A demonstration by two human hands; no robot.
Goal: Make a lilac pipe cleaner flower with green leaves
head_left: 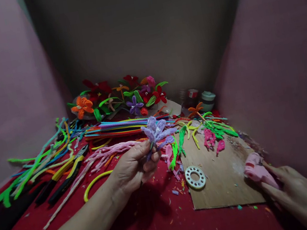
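Pinched between the thumb and fingers of my left hand (138, 163) is a light purple pipe-cleaner flower (156, 130), its petals spread upward above the red surface. At the lower right, my right hand (299, 192) is closed around a pink glue gun (258, 171), by the right edge of a brown board (219, 182). Part of the glue gun is hidden by the fingers. A pale ring-shaped tape spool (195, 177) with holes lies on the board's left edge, between the two hands.
Finished pipe-cleaner flowers (134, 104) are heaped against the back wall. Loose pipe cleaners (114, 126) and yellow-black pliers (69, 175) lie on the left. Green and pink pieces (209, 138) rest on the board's far part. A lidded jar (208, 100) stands behind. Walls close in both sides.
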